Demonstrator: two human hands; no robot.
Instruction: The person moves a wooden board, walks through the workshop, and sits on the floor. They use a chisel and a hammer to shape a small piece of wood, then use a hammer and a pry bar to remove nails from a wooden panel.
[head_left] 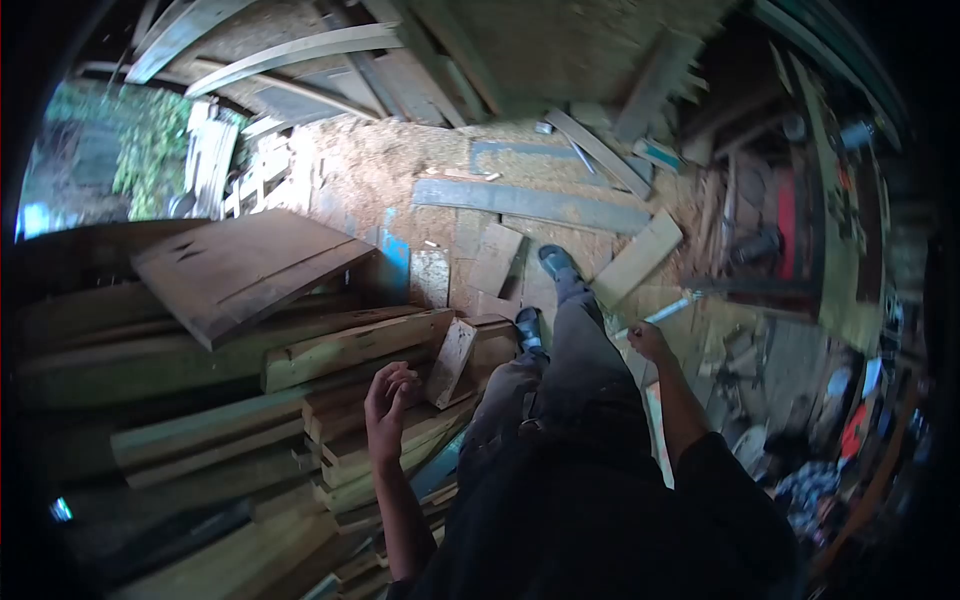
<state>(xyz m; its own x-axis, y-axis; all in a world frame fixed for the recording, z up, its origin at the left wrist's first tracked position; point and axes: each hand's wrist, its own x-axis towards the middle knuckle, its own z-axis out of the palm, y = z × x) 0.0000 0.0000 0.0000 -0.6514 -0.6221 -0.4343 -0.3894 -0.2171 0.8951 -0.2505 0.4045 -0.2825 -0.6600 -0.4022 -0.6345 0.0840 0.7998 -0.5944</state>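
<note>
My left hand point(390, 408) is raised over a stack of sawn boards point(365, 345), its fingers loosely bent and apart, with nothing visible in them. Just right of it a short wooden block point(452, 362) leans on the stack. My right hand point(651, 343) is closed beside my right thigh, fingers curled inward; I cannot tell what is in it. A thin pale strip point(672, 311) runs right past its fingertips in this view. My shoes stand on the floor between loose planks, one plank point(638, 260) lying ahead of the right foot.
A wide wooden panel point(255, 265) lies on the timber pile at left. A long grey board point(530, 204) crosses the sawdust-strewn floor ahead. Shelving with a red part point(787, 225) stands at right, above mixed clutter point(810, 485). Leaning beams point(300, 55) line the far side.
</note>
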